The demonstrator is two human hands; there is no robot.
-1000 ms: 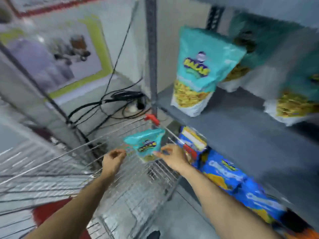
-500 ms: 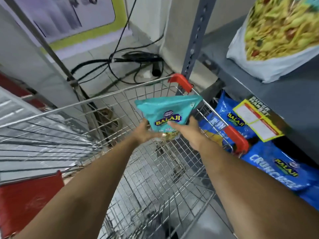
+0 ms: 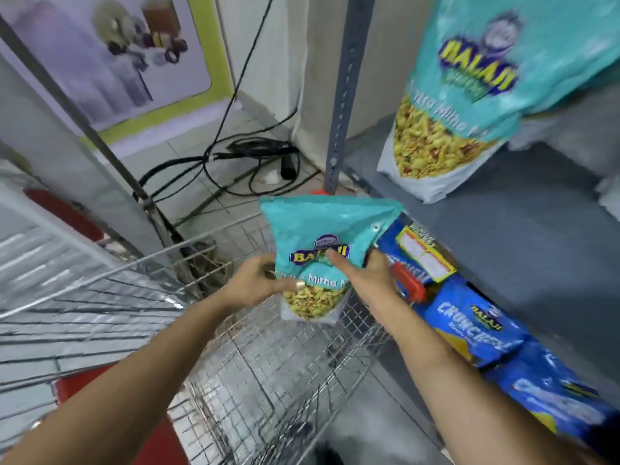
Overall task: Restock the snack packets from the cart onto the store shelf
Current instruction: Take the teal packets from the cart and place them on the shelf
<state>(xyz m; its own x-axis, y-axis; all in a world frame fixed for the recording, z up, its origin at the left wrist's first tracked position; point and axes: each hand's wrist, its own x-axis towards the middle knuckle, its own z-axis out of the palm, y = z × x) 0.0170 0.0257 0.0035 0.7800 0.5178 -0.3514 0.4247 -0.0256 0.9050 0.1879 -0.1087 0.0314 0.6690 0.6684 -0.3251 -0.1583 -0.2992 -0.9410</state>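
A teal snack packet (image 3: 327, 250) is held above the cart (image 3: 268, 364), pinched between the left hand (image 3: 258, 285) and right hand (image 3: 365, 275). It should be stood upright on the grey shelf (image 3: 503, 223) beside the matching packet (image 3: 449, 105).

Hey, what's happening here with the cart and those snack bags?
A person is restocking a shop shelf. Both hands, the left hand and the right hand, hold one teal snack packet above the wire cart, which looks close to empty. The packet is not on the shelf yet. A larger matching teal bag already stands on the grey shelf to the right, and blue packets lie on the level below it.
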